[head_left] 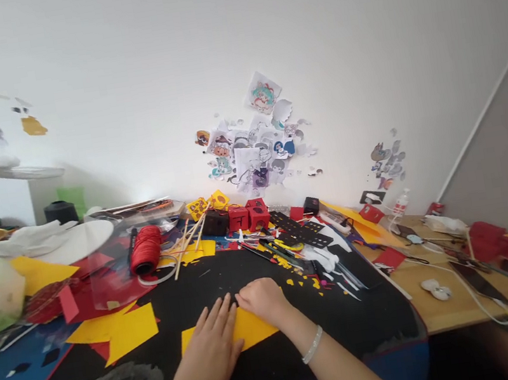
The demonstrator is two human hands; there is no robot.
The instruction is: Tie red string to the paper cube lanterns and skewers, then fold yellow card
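A yellow sheet of paper (257,329) lies on the black mat (244,371) in front of me. My left hand (214,334) rests flat on its left part, fingers stretched out and pointing away from me. Closed into a fist, my right hand (264,301) presses down at the paper's far edge, close to the left fingertips. Whatever its curled fingers hold, if anything, is hidden. More yellow paper (134,331) lies to the left, partly over red paper (100,350).
Beyond my hands are a red thread spool (146,250), red cubes (258,214), a black cube (215,222), thin sticks (189,242) and a punched black sheet (301,229). Yellow scraps (290,268) lie right of centre. A wooden table (442,314) adjoins on the right.
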